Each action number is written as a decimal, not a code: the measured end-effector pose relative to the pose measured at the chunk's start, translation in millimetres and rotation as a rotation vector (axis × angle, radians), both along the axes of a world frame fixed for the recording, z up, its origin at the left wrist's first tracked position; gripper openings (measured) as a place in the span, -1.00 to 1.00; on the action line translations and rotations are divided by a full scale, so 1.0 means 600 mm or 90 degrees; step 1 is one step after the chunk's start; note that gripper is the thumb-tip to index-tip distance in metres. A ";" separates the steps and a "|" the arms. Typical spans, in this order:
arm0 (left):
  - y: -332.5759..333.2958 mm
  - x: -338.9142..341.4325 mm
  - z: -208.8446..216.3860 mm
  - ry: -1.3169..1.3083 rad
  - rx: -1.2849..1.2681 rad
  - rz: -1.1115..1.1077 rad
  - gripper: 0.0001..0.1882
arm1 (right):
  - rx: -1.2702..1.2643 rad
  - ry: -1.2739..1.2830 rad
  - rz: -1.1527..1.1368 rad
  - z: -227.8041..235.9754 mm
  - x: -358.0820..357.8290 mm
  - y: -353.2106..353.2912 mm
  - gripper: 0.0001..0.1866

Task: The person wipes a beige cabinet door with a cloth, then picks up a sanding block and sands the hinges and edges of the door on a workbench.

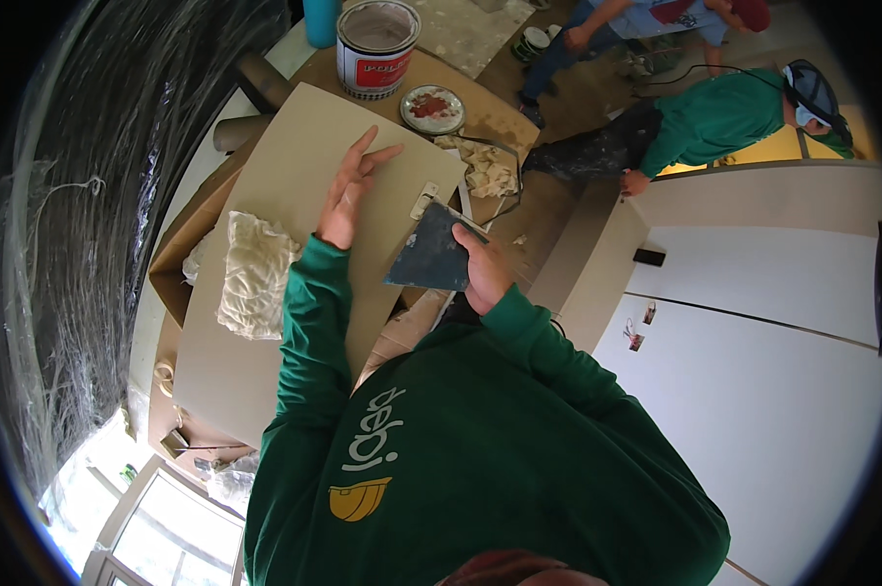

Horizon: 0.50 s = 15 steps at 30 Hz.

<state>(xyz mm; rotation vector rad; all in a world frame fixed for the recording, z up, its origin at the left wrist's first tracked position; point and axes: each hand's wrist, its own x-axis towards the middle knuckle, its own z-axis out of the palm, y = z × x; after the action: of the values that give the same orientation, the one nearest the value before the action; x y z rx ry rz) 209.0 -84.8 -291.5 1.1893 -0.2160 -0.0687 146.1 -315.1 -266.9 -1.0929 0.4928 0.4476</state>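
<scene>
Just left of the open paint can point(375, 66), a blue cylinder point(320, 24); just below the can on its right, a round lid point(432, 109) smeared reddish, with a crumpled cream heap point(490, 170) farther the same way. To the can's lower left, two brown tubes point(241, 134), and well left of it, wrinkled clear plastic sheeting point(80, 215). Well right of the can, a person in a green top point(719, 122) and another in a light blue shirt point(654, 18); far to its lower right, a white wall point(763, 391).
</scene>
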 end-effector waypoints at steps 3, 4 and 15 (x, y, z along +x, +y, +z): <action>-0.002 0.000 0.000 0.007 -0.006 0.005 -0.18 | 0.006 -0.002 -0.013 -0.006 -0.001 0.002 -0.62; 0.000 0.000 -0.002 0.002 0.006 0.006 -0.18 | 0.010 -0.007 -0.017 -0.011 -0.003 0.003 -0.62; 0.003 0.000 0.007 0.011 0.034 0.009 -0.15 | 0.075 0.065 -0.035 -0.023 0.014 0.002 -0.68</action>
<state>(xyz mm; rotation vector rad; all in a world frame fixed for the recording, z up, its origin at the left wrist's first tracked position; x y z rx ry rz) 209.3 -83.2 -287.4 1.2421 -0.1912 -0.0736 154.7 -313.6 -280.6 -0.9438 0.5779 0.4797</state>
